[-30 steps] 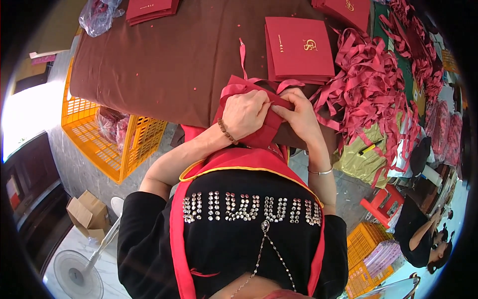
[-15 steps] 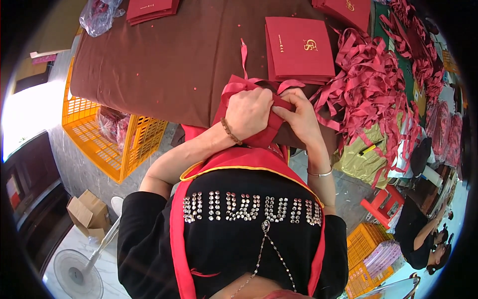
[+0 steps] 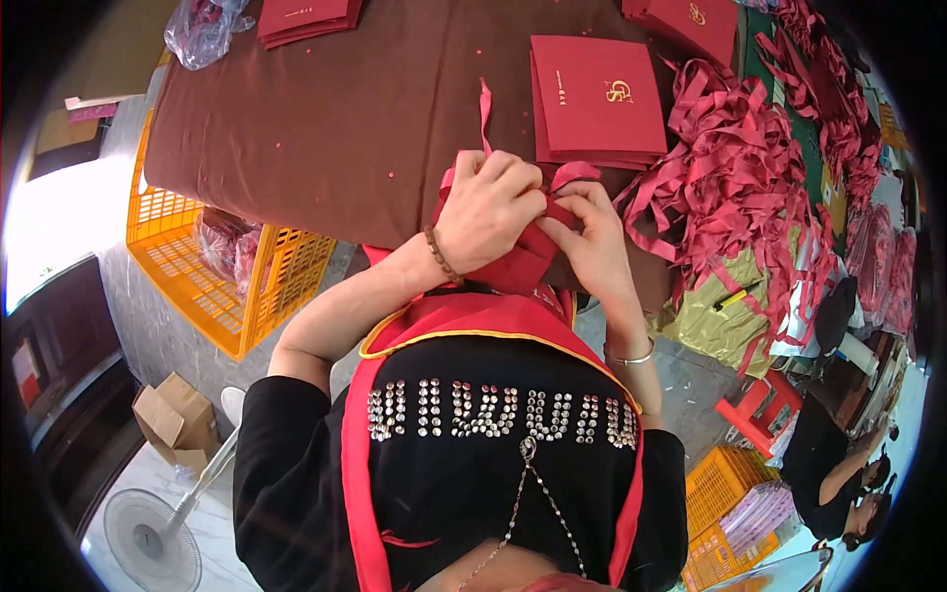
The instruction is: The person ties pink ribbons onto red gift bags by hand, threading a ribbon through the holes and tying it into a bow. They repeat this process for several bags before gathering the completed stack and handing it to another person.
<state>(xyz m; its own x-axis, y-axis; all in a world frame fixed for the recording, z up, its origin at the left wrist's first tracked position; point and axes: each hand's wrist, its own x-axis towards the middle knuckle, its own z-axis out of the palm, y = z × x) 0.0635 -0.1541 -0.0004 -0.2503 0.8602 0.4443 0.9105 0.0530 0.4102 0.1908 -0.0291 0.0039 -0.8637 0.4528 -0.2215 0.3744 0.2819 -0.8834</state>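
At the near edge of the brown-covered table, both hands are closed around a red paper bag [image 3: 518, 268] with red ribbon on it. My left hand [image 3: 490, 212] lies over its left side, fingers curled down, hiding what is pinched. Close on the right, my right hand [image 3: 594, 237] pinches at the ribbon and the bag's edge with thumb and fingers. A loop of ribbon [image 3: 575, 174] rises between the hands. One narrow ribbon tail [image 3: 484, 116] stretches away over the cloth. The bag's lower part rests against my red apron [image 3: 473, 321].
Flat red bags [image 3: 599, 99] with gold print are stacked beyond my right hand. A large heap of loose red ribbons [image 3: 730, 163] covers the table's right side. An orange crate [image 3: 202, 306] stands at lower left, near a fan [image 3: 150, 541]. Another person [image 3: 834, 483] is far right.
My left hand has turned and shifted slightly up over the bag, its knuckles now higher and covering more ribbon. The right hand keeps its pinch, nearly in place.
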